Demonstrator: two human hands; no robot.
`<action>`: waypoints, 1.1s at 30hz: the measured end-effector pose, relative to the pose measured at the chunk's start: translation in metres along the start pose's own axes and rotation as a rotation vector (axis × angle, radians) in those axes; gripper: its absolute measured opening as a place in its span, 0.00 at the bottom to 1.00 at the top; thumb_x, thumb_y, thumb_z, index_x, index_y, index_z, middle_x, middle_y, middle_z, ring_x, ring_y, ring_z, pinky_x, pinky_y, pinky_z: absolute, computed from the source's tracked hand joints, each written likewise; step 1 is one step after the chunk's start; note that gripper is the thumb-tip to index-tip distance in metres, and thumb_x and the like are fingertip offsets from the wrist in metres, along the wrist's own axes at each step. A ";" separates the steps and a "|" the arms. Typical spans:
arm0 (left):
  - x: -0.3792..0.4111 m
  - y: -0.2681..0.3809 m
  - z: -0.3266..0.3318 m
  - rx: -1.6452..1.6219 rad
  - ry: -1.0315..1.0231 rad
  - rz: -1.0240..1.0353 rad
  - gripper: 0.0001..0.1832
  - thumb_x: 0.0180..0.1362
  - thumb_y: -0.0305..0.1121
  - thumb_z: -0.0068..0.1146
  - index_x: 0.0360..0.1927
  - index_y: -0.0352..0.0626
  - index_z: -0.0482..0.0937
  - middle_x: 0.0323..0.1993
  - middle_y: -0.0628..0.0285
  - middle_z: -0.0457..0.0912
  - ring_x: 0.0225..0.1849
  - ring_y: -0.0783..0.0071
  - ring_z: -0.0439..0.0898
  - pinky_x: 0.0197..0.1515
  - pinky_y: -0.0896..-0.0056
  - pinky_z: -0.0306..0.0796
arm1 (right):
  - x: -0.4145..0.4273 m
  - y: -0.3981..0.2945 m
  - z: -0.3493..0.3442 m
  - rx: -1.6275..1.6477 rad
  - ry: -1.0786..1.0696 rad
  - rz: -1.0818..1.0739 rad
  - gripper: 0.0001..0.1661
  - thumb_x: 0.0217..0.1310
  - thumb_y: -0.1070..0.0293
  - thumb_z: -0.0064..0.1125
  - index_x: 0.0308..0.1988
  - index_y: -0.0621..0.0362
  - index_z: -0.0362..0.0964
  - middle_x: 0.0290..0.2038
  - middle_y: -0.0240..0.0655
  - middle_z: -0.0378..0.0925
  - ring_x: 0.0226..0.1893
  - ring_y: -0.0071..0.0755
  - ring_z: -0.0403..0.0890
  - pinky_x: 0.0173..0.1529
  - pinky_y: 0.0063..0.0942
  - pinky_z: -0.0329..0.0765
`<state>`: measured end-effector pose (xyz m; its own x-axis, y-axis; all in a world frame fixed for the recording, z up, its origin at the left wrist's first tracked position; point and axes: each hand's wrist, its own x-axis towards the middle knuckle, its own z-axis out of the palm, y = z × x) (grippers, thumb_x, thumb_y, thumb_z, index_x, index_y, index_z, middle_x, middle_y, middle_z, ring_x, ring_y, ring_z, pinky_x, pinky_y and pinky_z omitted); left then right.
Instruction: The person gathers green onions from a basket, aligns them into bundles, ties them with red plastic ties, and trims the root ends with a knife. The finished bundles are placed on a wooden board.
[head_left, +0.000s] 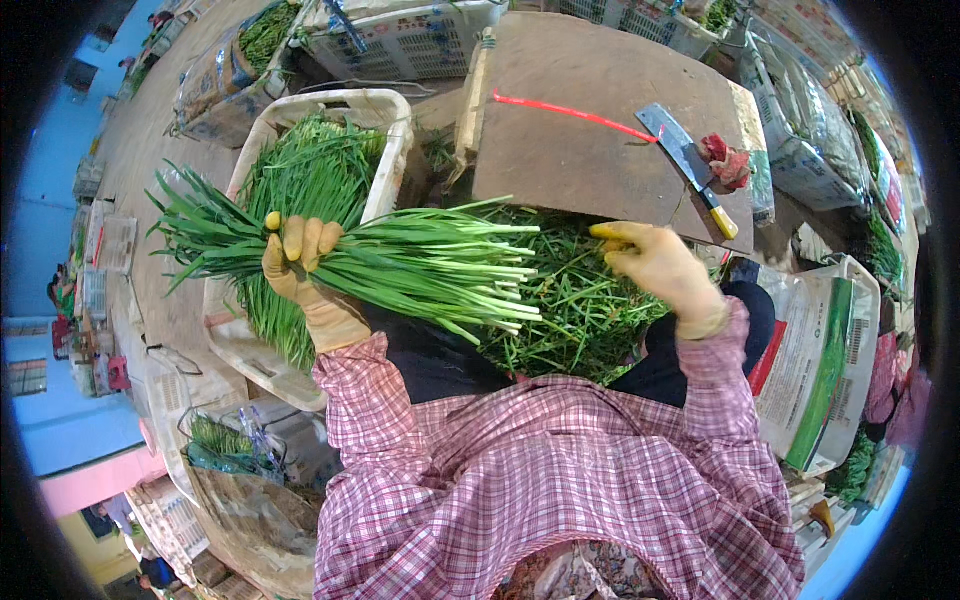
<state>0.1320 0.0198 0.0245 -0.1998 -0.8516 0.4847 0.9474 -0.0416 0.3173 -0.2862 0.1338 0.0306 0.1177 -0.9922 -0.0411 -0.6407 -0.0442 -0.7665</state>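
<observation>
My left hand (304, 274), in a yellowish glove, grips a bunch of long green garlic chives (420, 255), its pale cut ends towards the right. My right hand (652, 262), gloved too and slightly blurred, is raised above the loose trimmings (570, 322) between my knees, to the right of the pale ends; its fingers are partly curled, and whether they pinch anything cannot be told. Beyond it, a cleaver (679, 146) with a yellow-ended handle lies on a brown board (570, 150), beside a red strip (574, 113) and a crumpled red scrap (726, 161).
A white plastic crate (409, 124) of chives stands at my left. To my right is another white crate (866, 300) with a printed sack (799, 360). More loaded crates (390, 45) line the far side, and a wrapped bundle (240, 465) sits at lower left.
</observation>
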 end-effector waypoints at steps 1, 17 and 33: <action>0.001 -0.003 0.000 -0.023 -0.002 -0.004 0.12 0.69 0.31 0.53 0.52 0.37 0.79 0.23 0.73 0.68 0.23 0.81 0.65 0.37 0.73 0.61 | 0.000 0.012 0.009 -0.486 0.097 -0.033 0.21 0.63 0.64 0.65 0.54 0.59 0.80 0.40 0.43 0.86 0.39 0.32 0.85 0.46 0.31 0.81; 0.000 -0.009 0.034 -0.160 -0.055 -0.018 0.13 0.69 0.31 0.53 0.53 0.40 0.79 0.25 0.72 0.73 0.25 0.80 0.70 0.41 0.71 0.64 | 0.027 -0.032 0.047 0.305 -0.008 0.129 0.11 0.63 0.67 0.64 0.41 0.63 0.84 0.34 0.41 0.86 0.33 0.32 0.86 0.39 0.31 0.81; 0.048 0.028 0.013 -0.045 0.152 0.237 0.14 0.64 0.30 0.54 0.50 0.41 0.83 0.31 0.66 0.82 0.27 0.72 0.77 0.49 0.63 0.74 | -0.018 -0.049 0.114 0.331 -0.636 0.077 0.57 0.58 0.47 0.72 0.74 0.60 0.49 0.69 0.58 0.64 0.65 0.53 0.73 0.66 0.44 0.74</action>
<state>0.1457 -0.0153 0.0667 0.0651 -0.9086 0.4125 0.9741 0.1475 0.1712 -0.1703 0.1675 -0.0038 0.5652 -0.7263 -0.3911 -0.4131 0.1612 -0.8963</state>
